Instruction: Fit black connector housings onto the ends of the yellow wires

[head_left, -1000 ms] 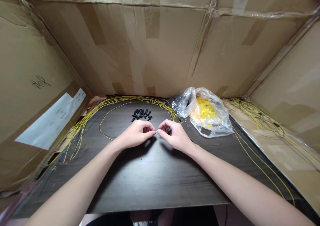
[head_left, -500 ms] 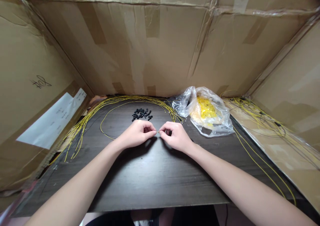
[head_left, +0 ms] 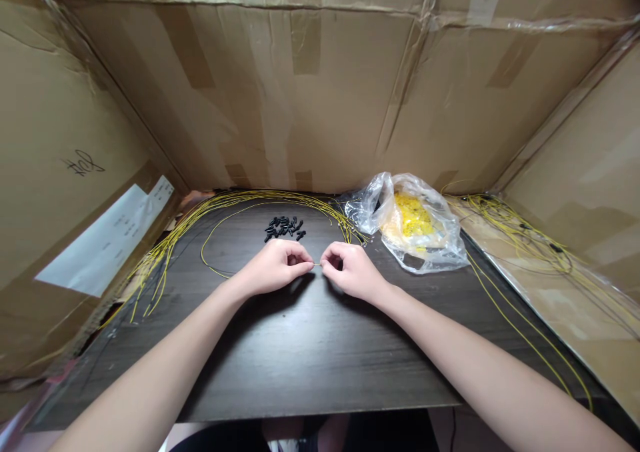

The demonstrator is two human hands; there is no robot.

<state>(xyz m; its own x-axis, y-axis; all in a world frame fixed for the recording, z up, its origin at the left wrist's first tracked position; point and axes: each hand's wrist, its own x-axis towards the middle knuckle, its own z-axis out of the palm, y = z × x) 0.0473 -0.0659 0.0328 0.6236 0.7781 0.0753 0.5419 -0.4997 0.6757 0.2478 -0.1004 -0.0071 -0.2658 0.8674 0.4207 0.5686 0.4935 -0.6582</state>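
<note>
Above the middle of the dark table, my left hand (head_left: 279,266) is closed in a pinch on a thin yellow wire (head_left: 317,264). A short stretch of it shows between my two hands. Facing it, my right hand (head_left: 353,271) pinches the other side of that stretch; whether something small sits in those fingertips is hidden. A loop of yellow wire (head_left: 202,247) curves from behind the hands round to my left wrist. Just beyond my left hand lies a pile of small black tube-like parts (head_left: 285,227).
A bundle of yellow wires (head_left: 200,207) arcs along the back and left of the table (head_left: 300,365). Back right stands a clear plastic bag (head_left: 420,229) with small yellow pieces. More wires (head_left: 520,232) lie on cardboard at right. Cardboard walls (head_left: 325,105) enclose the table.
My right hand has shifted slightly to the right, so the gap between the fingertips is a little wider and more yellow wire shows. My left hand stays in place.
</note>
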